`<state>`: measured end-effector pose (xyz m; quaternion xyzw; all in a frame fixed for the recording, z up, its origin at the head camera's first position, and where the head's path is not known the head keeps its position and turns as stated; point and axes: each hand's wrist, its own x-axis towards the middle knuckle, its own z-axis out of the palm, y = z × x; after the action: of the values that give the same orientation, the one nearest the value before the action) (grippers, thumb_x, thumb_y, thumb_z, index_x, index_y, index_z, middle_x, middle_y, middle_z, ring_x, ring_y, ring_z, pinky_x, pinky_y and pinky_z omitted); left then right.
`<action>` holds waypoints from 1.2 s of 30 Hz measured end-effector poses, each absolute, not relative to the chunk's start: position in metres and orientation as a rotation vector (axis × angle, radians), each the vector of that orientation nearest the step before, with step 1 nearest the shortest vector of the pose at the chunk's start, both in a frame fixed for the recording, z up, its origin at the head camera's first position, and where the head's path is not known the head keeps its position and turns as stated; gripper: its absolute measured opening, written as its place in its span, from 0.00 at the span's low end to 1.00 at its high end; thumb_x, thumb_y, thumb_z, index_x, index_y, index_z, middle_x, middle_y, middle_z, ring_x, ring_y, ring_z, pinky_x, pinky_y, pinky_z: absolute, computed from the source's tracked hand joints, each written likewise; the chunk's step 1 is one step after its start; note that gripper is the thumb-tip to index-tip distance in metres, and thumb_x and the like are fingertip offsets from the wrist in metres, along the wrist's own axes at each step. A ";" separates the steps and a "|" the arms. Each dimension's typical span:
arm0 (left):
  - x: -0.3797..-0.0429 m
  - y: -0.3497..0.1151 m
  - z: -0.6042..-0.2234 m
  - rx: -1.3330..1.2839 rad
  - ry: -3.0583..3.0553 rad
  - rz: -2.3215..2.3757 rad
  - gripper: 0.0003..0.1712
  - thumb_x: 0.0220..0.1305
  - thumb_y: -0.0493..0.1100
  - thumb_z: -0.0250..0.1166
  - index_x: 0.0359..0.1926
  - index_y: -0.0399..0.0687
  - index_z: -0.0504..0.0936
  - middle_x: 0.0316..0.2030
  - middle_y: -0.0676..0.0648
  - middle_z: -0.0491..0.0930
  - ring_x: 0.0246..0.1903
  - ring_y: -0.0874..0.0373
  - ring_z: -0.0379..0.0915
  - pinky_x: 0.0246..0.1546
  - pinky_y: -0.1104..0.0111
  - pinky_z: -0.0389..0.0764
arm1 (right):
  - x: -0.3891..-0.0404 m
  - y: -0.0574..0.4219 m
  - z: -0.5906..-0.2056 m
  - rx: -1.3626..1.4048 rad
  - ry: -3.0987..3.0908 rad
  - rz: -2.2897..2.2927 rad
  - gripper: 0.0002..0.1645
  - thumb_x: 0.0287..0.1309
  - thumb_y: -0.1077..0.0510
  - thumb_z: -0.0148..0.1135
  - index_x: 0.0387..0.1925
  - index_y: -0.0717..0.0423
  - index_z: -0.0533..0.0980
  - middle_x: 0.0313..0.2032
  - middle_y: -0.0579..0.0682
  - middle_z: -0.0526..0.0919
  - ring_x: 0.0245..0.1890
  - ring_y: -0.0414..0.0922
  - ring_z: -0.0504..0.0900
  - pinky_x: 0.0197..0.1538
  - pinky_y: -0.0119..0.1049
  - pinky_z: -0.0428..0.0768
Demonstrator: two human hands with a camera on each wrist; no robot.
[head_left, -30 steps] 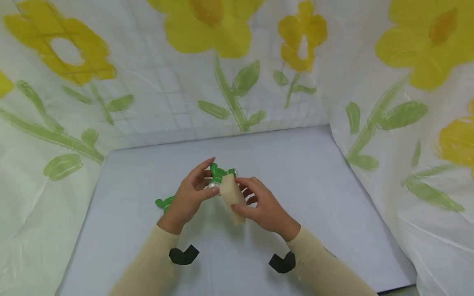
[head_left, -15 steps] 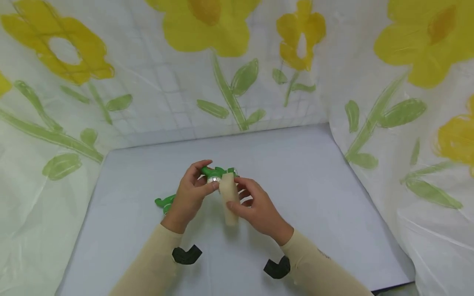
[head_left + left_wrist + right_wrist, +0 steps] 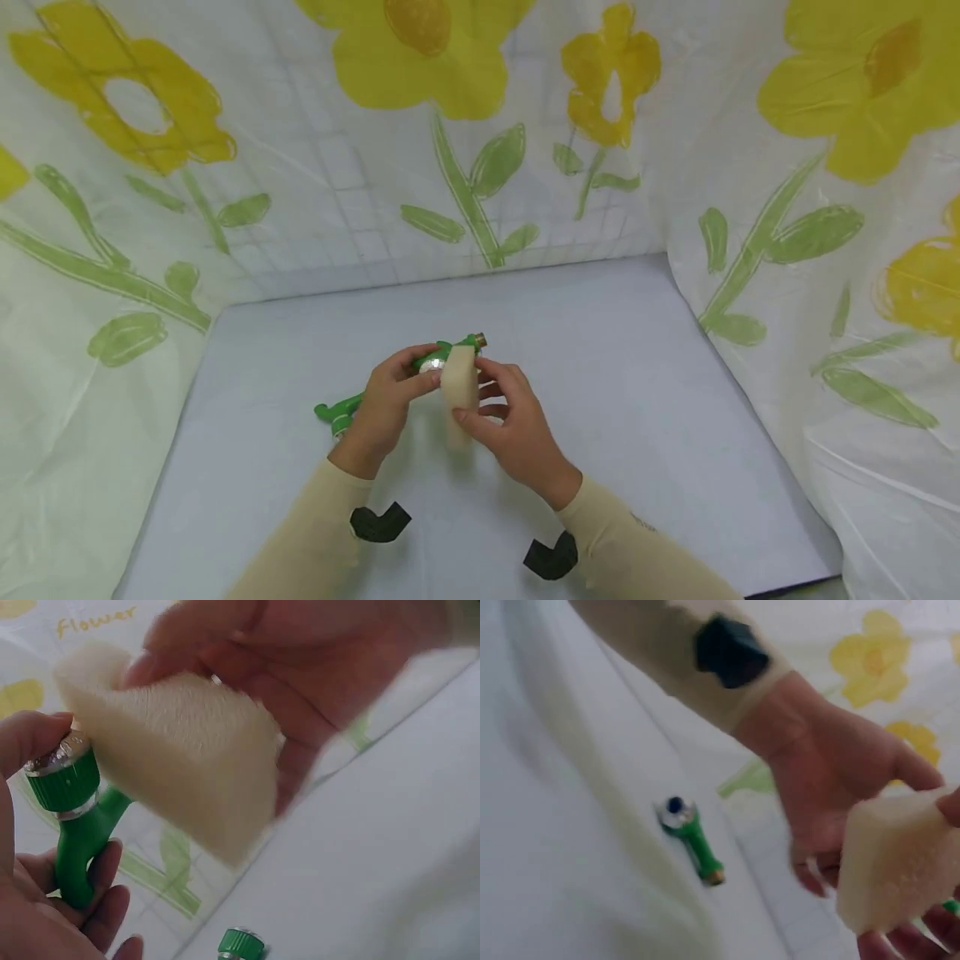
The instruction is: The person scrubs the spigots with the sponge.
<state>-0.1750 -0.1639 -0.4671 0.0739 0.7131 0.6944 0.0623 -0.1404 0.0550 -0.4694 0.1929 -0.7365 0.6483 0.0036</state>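
My left hand (image 3: 384, 408) grips a green fitting (image 3: 432, 362) with a ribbed cap, silvery metal at the cap and a brass-coloured end. In the left wrist view the thumb lies on the silvery cap (image 3: 64, 776), while the fingers curl round the hooked green part (image 3: 73, 870). A thick cream-coloured sponge (image 3: 459, 387) is pinched between the thumb and fingers of my right hand (image 3: 513, 429). The sponge stands on edge against the fitting and hides part of it in the head view. In the right wrist view, the sponge (image 3: 892, 862) hides most of the held fitting.
A second green fitting (image 3: 343, 410) lies on the white tabletop (image 3: 600, 358), partly behind my left forearm. Its silvery head and brass end show in the right wrist view (image 3: 696, 844). White sheeting (image 3: 322, 183) with painted yellow flowers borders the table at the back and sides.
My left hand has lowered and turned the fitting, bringing its brass end into sight past the sponge. My right hand has shifted slightly left, and the sponge stands more upright.
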 end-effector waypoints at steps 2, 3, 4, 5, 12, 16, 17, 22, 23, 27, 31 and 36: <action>-0.175 -0.163 -0.466 0.213 2.125 2.153 0.29 0.71 0.44 0.71 0.69 0.36 0.80 0.56 0.41 0.83 0.58 0.47 0.76 0.68 0.47 0.68 | -0.139 0.052 -0.472 0.628 -2.294 2.076 0.40 0.72 0.56 0.73 0.80 0.51 0.68 0.61 0.52 0.73 0.58 0.52 0.78 0.56 0.48 0.86; -0.174 -0.163 -0.466 0.221 2.102 2.153 0.29 0.72 0.44 0.70 0.69 0.35 0.79 0.58 0.41 0.83 0.60 0.47 0.75 0.70 0.46 0.64 | -0.140 0.052 -0.472 0.636 -2.272 2.097 0.40 0.73 0.57 0.72 0.80 0.51 0.67 0.61 0.53 0.73 0.58 0.52 0.78 0.56 0.48 0.86; -0.174 -0.163 -0.466 0.231 2.081 2.135 0.29 0.72 0.45 0.70 0.69 0.35 0.78 0.58 0.41 0.82 0.61 0.47 0.73 0.71 0.45 0.62 | -0.141 0.052 -0.471 0.636 -2.239 2.117 0.39 0.73 0.58 0.72 0.80 0.51 0.67 0.61 0.53 0.73 0.58 0.52 0.79 0.57 0.48 0.86; -0.174 -0.162 -0.466 0.245 2.065 2.106 0.30 0.72 0.45 0.69 0.69 0.35 0.78 0.59 0.41 0.81 0.62 0.47 0.72 0.72 0.44 0.60 | -0.142 0.053 -0.469 0.629 -2.200 2.129 0.39 0.73 0.59 0.71 0.79 0.52 0.67 0.62 0.54 0.73 0.58 0.52 0.79 0.56 0.48 0.86; -0.172 -0.163 -0.463 0.378 2.063 1.919 0.35 0.68 0.47 0.72 0.72 0.37 0.76 0.65 0.40 0.76 0.68 0.45 0.64 0.69 0.43 0.64 | -0.148 0.059 -0.462 0.577 -2.128 2.090 0.38 0.71 0.60 0.71 0.79 0.50 0.70 0.60 0.54 0.74 0.58 0.53 0.79 0.56 0.46 0.85; -0.173 -0.166 -0.460 0.326 2.084 1.993 0.37 0.72 0.46 0.71 0.78 0.43 0.73 0.67 0.40 0.76 0.68 0.45 0.67 0.71 0.42 0.62 | -0.140 0.053 -0.474 0.574 -2.191 2.116 0.39 0.71 0.59 0.72 0.79 0.52 0.68 0.61 0.54 0.73 0.58 0.52 0.78 0.57 0.49 0.85; -0.173 -0.165 -0.460 0.307 2.066 2.030 0.38 0.73 0.46 0.71 0.79 0.44 0.71 0.68 0.40 0.76 0.68 0.45 0.68 0.73 0.42 0.61 | -0.140 0.052 -0.476 0.581 -2.200 2.129 0.39 0.71 0.59 0.72 0.78 0.52 0.68 0.61 0.54 0.73 0.58 0.52 0.78 0.57 0.49 0.85; -0.175 -0.165 -0.465 0.312 1.915 2.073 0.42 0.76 0.42 0.67 0.85 0.49 0.61 0.67 0.38 0.74 0.68 0.45 0.67 0.76 0.42 0.53 | -0.146 0.052 -0.477 0.590 -2.164 2.115 0.38 0.72 0.59 0.72 0.78 0.53 0.68 0.61 0.55 0.73 0.58 0.53 0.78 0.56 0.49 0.86; -0.175 -0.165 -0.466 0.329 1.888 2.062 0.44 0.75 0.41 0.67 0.86 0.48 0.59 0.67 0.38 0.73 0.68 0.46 0.67 0.75 0.43 0.54 | -0.148 0.053 -0.474 0.578 -2.152 2.093 0.38 0.72 0.59 0.72 0.78 0.53 0.68 0.61 0.54 0.74 0.58 0.53 0.79 0.56 0.48 0.86; -0.175 -0.165 -0.471 0.436 1.833 2.061 0.48 0.71 0.39 0.70 0.85 0.42 0.57 0.68 0.38 0.74 0.66 0.47 0.69 0.70 0.50 0.65 | -0.152 0.061 -0.469 0.566 -2.173 2.048 0.38 0.71 0.56 0.71 0.78 0.51 0.70 0.60 0.53 0.74 0.57 0.52 0.79 0.55 0.48 0.86; -0.175 -0.169 -0.476 0.508 1.824 2.145 0.45 0.69 0.39 0.74 0.80 0.32 0.63 0.71 0.39 0.73 0.65 0.50 0.71 0.64 0.59 0.74 | -0.147 0.063 -0.477 0.618 -2.286 2.126 0.38 0.74 0.55 0.71 0.79 0.51 0.68 0.61 0.54 0.73 0.58 0.51 0.79 0.57 0.49 0.86; -0.175 -0.171 -0.478 0.465 1.821 2.234 0.48 0.66 0.44 0.80 0.77 0.30 0.65 0.68 0.40 0.75 0.64 0.50 0.73 0.63 0.63 0.75 | -0.145 0.063 -0.484 0.675 -2.323 2.161 0.37 0.74 0.57 0.71 0.79 0.51 0.68 0.61 0.54 0.74 0.58 0.51 0.80 0.58 0.51 0.85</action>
<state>-0.1747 -0.1707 -0.4780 0.1583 0.6198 0.7606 0.1108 -0.1454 0.0627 -0.4840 0.2080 -0.7151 0.6654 -0.0510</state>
